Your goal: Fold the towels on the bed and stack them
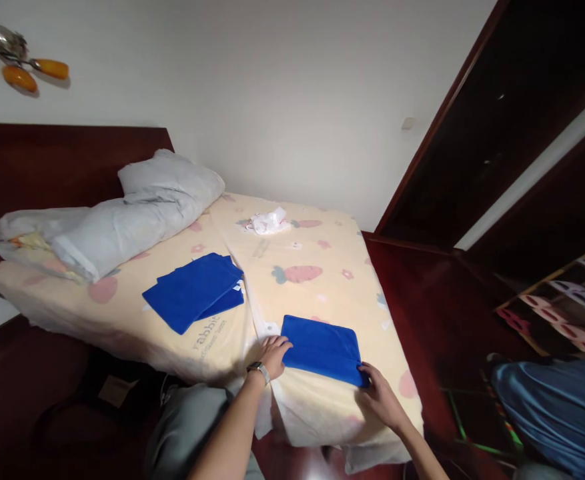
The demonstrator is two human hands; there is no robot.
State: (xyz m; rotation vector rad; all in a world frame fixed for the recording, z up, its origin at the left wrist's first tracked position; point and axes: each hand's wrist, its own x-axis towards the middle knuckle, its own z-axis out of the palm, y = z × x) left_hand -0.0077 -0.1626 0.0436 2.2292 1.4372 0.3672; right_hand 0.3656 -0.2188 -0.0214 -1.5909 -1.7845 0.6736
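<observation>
A folded blue cloth (322,350), probably a towel, lies flat near the front edge of the bed. My left hand (273,357), wearing a watch on its wrist, has its fingers closed at the cloth's left edge. At the lower right corner, my right hand (378,395) pinches the cloth between thumb and fingers. Farther left on the bed rests a loosely fanned stack of similar blue cloths (192,293), with small white tags at its right side. Neither hand touches that stack.
The bed (317,297) has a cream sheet with a strawberry and carrot print. Grey-white bedding (137,213) is heaped by the dark headboard (62,167). A crumpled white plastic bag (268,221) lies near the wall. Slippers (562,320) sit on a rack at right, near blue fabric (557,407).
</observation>
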